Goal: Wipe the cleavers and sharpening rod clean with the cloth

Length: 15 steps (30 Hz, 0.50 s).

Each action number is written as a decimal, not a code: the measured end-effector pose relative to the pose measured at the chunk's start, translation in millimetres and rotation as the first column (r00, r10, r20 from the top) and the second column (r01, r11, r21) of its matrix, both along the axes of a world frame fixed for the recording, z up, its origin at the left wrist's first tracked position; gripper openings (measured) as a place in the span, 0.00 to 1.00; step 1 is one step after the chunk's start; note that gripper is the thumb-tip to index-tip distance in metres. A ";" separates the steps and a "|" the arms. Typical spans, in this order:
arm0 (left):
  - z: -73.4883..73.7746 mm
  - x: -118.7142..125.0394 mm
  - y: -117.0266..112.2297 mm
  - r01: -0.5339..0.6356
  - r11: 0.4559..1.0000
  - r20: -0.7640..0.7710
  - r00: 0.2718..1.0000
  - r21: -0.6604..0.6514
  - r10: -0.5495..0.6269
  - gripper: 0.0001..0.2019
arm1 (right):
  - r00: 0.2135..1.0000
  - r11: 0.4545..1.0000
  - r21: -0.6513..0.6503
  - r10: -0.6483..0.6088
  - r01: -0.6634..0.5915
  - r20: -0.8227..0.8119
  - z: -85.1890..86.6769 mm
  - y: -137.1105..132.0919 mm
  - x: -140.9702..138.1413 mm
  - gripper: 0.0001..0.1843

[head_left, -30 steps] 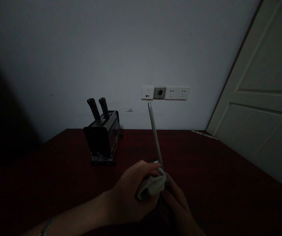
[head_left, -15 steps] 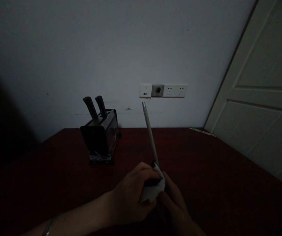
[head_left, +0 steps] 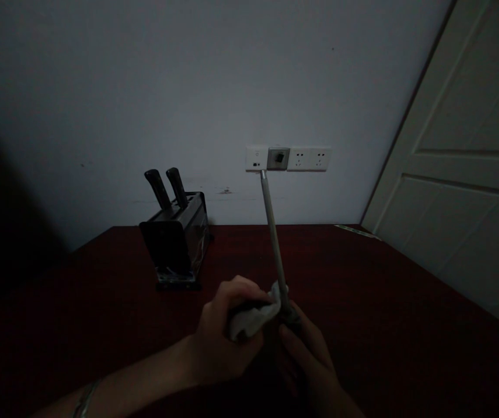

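Note:
The room is dim. My right hand point(head_left: 308, 360) grips the dark handle of a long grey sharpening rod point(head_left: 272, 232), which points up and away over the table. My left hand point(head_left: 223, 339) is closed on a pale cloth point(head_left: 253, 316) pressed against the base of the rod, just above the handle. A bracelet sits on my left wrist. Both hands hover over the near middle of the dark red table point(head_left: 406, 325).
A black knife block point(head_left: 177, 241) with two dark knife handles stands at the back left of the table. Wall sockets point(head_left: 288, 158) are on the white wall behind. A white door point(head_left: 471, 174) is at the right. A thin flat strip point(head_left: 356, 231) lies at the table's far right edge.
The rod has swung slightly and now stands more upright, its tip reaching the sockets. My left hand with the cloth has shifted a little left and up along the rod's base.

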<state>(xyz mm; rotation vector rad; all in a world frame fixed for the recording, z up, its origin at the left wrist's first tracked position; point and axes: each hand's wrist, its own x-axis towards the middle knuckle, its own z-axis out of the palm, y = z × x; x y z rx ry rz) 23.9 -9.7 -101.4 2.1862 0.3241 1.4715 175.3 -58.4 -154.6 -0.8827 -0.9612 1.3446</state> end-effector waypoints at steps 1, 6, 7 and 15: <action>2.0 0.3 -2.9 0.022 0.999 -0.020 1.000 0.036 -0.022 0.27 | 1.000 1.000 0.012 -0.020 0.020 0.008 -0.3 0.0 0.3 0.28; 2.0 0.3 -10.3 0.035 0.996 -0.137 0.990 0.080 -0.024 0.30 | 0.984 0.994 0.042 -0.110 0.106 0.137 -14.7 2.3 8.0 0.30; 0.9 0.1 -10.7 0.045 0.996 -0.155 0.987 0.080 -0.032 0.30 | 0.979 0.994 0.040 -0.111 0.105 0.173 -19.1 2.2 10.3 0.30; 2.3 -1.4 -12.4 0.034 0.975 -0.130 0.992 0.221 -0.005 0.25 | 0.925 0.985 0.162 -0.115 0.059 0.362 -29.7 -0.6 18.2 0.31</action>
